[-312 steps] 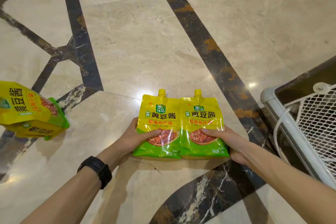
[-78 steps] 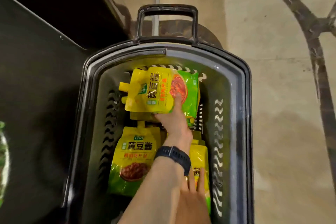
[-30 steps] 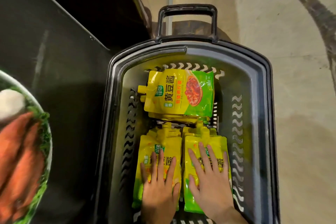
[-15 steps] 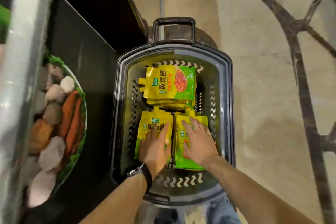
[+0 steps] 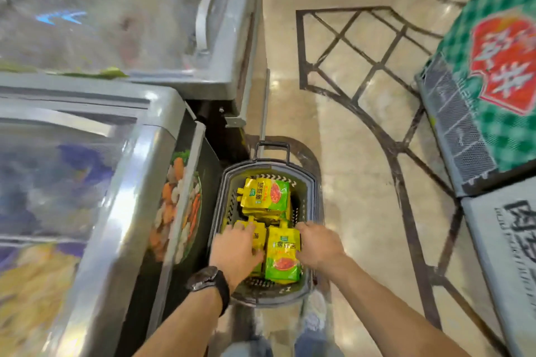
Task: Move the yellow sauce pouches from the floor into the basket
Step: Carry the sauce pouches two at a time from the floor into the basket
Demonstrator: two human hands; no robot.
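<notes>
A dark grey basket [image 5: 315, 200] with a handle stands on the floor beside a freezer. Inside it, a stack of yellow sauce pouches [image 5: 266, 194] lies sideways at the far end. Two more pouches lie side by side at the near end. My left hand [image 5: 235, 249] rests over the left pouch [image 5: 258, 236] and covers most of it. My right hand [image 5: 319, 243] touches the right edge of the right pouch [image 5: 282, 258], fingers relaxed. No pouch on the floor is in view.
A chest freezer [image 5: 87, 182] with a food picture on its side stands close on the basket's left, a second freezer [image 5: 116, 23] behind it. A green checked box [image 5: 499, 81] and a grey unit [image 5: 510, 255] stand on the right. Marble floor [image 5: 362, 168] lies between.
My view has risen away from the basket. Both hands slid outward from the tops of the two near pouches; the right one now sits at the right pouch's edge.
</notes>
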